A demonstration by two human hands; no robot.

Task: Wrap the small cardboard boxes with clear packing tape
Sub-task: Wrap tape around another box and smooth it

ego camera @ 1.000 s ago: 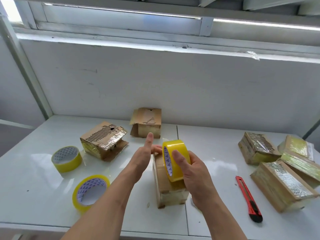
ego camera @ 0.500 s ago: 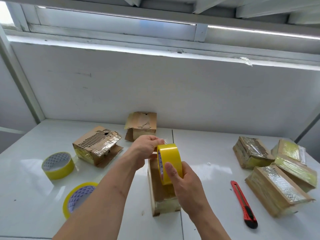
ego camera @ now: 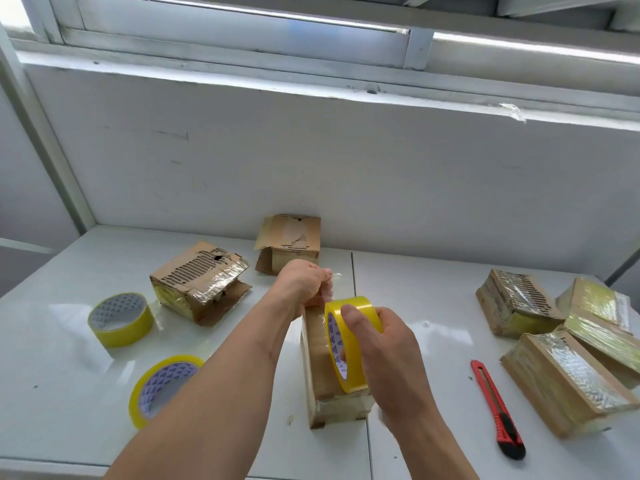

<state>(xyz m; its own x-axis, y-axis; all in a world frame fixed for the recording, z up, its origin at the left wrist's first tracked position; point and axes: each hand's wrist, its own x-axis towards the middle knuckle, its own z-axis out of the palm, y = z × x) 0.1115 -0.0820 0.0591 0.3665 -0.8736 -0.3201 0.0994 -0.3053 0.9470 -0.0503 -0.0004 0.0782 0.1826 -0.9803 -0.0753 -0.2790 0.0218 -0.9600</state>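
Cardboard box [ego camera: 320,362] lies lengthwise mid-table, directly beneath my grip; I judge the strip should be kept taut and lowered flat along its top. My right hand [ego camera: 384,344] grasps the yellow tape roll [ego camera: 349,341] upright over the box, while my left hand [ego camera: 303,284], clenched, pinches the clear tape end [ego camera: 330,273] at the box's far end.

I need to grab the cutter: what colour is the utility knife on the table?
Red with a black end, the utility knife lies right of the hands; head view.

Head view, forward and down; close above white table [ego camera: 433,306]; wall behind
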